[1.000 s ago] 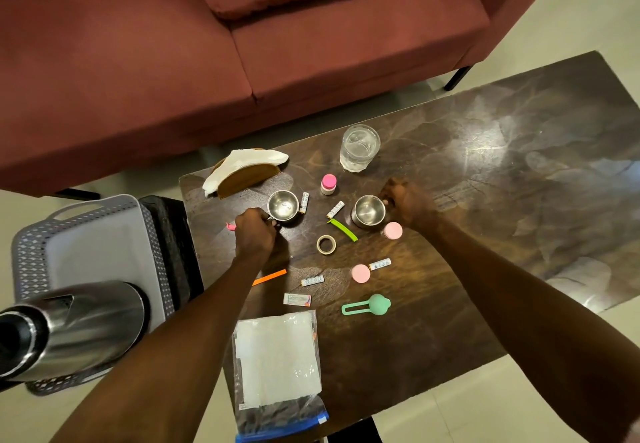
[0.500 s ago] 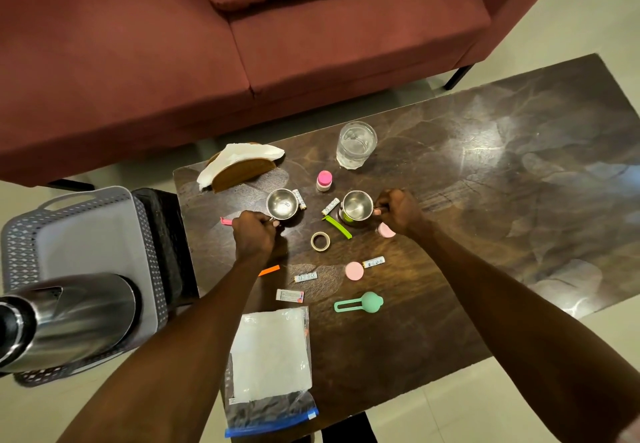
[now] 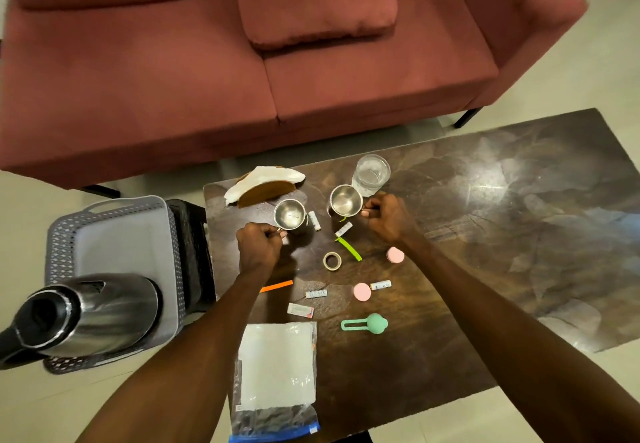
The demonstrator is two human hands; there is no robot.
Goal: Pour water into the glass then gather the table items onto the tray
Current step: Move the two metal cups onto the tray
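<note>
Glass (image 3: 371, 175) w/ water stands at the table's (image 3: 519, 234) far edge; just in front, two shiny steel cups. Left hand (image 3: 258, 245) pinches the handle of the left cup (image 3: 290, 215), right hand (image 3: 389, 215) grips the right cup (image 3: 345, 201), raised and tilted a bit. Grey perforated plastic tray (image 3: 114, 234) sits off the table's left end w/ a steel kettle (image 3: 86, 314) on it, so left hand's nearer; I'd guess both cups go leftward.

No text can be read: the small white tubes (image 3: 316, 294) and the flat packet (image 3: 300, 310) on the worktop (image 3: 502, 227) carry print (too blurred to make out).
</note>
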